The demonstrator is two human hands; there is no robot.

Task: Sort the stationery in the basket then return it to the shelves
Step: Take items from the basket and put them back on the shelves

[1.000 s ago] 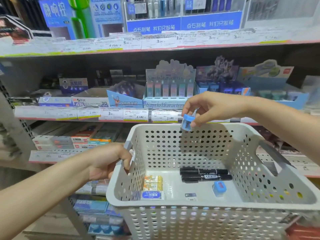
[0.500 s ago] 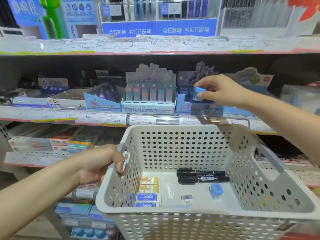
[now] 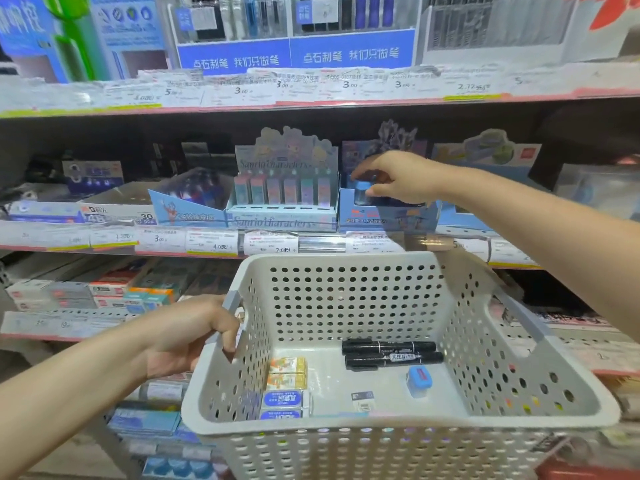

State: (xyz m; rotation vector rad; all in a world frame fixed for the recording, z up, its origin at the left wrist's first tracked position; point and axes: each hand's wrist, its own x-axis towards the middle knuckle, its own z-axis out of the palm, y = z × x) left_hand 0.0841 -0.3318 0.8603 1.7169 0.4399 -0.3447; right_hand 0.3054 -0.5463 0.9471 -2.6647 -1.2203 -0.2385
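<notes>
- Our right hand (image 3: 403, 181) reaches to the middle shelf (image 3: 322, 242), its fingers (image 3: 379, 191) curled round a small blue sharpener (image 3: 363, 186), which sits at the top of a blue display box (image 3: 388, 216).
- That box stands just right of a pastel eraser display (image 3: 285, 188).
- Our left hand (image 3: 188, 336) grips the grey handle (image 3: 228, 315) on the left side of the white perforated basket (image 3: 398, 445), fingers wrapped over the rim.
- Inside the basket, two black markers (image 3: 391, 355) lie side by side near the back wall.
- A second blue sharpener (image 3: 419, 381) lies just in front of the markers.
- Along the left wall sit two yellow erasers (image 3: 287, 372), with two blue-labelled erasers (image 3: 284, 403) in front of them.
- A small printed tag (image 3: 363, 400) lies on the basket floor, between the erasers and the sharpener.
</notes>
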